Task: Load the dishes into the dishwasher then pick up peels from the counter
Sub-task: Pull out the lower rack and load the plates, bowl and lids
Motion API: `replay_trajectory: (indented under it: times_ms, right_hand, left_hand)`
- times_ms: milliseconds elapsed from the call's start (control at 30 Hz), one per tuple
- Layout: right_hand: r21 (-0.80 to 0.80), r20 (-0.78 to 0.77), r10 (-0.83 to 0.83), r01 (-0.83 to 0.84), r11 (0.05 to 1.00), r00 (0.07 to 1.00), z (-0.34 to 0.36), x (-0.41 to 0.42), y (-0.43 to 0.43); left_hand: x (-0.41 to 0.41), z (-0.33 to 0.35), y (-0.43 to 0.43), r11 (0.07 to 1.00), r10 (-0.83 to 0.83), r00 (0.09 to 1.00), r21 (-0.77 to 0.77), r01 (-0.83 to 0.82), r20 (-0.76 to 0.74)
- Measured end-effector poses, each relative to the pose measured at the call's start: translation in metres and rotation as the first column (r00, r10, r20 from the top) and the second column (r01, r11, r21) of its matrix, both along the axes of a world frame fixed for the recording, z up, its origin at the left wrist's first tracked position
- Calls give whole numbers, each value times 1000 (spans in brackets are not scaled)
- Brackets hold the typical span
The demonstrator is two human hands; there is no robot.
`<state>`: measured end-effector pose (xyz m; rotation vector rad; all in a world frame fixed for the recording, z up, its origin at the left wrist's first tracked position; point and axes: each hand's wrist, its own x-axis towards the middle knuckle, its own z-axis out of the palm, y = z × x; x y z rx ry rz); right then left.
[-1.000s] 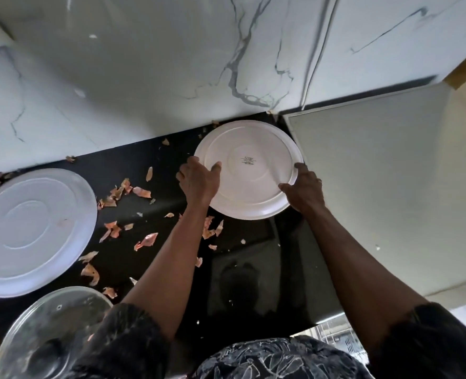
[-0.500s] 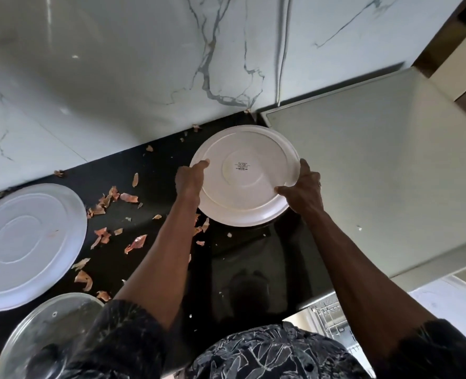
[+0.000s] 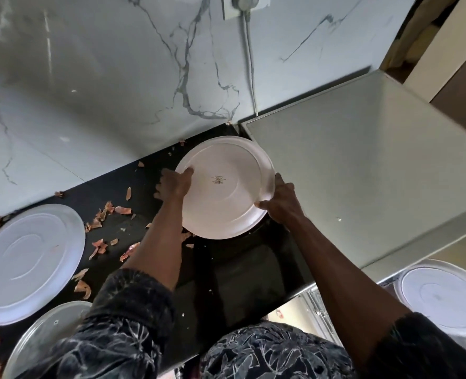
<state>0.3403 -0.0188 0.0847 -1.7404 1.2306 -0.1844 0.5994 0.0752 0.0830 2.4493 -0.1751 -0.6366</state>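
Currently, head view: white plate [image 3: 226, 187], underside up, sits near the back edge of the black counter [image 3: 240, 269], beside the steel unit. Left hand [image 3: 173, 184] and right hand [image 3: 282, 203] pinch opposite rims. Judged rigid, smooth, breakable; the rim grip suits it. Peels [image 3: 109, 212] lie left.

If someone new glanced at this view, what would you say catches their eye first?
First, the white plate at the centre, turned underside up and gripped at its rim by the left hand and the right hand over the black counter. Next, the orange-brown peels strewn across the counter to its left. A larger white plate sits at the far left edge.
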Motion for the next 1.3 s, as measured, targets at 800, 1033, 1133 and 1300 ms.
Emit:
replay_trajectory:
  times_ms: [800,1033,1133,1300]
  right_hand:
    - [-76,56,-682,684,726,730,0,-278,0]
    - [-35,73,-864,867,497,498,-12,-403,36]
    - [-28,79,-897,901,434,435,-19,-451,44]
    - [-20,96,-928,933,360,360,-28,-524,55]
  left_hand:
    - [-237,7,-106,688,-696,711,-191,700,98]
    - [-376,9,-126,505,-837,531,-189,842,133]
    - [-430,12,-128,463,-862,489,-191,866,130]
    - [-512,8,-126,398,-896,422,-175,901,135]
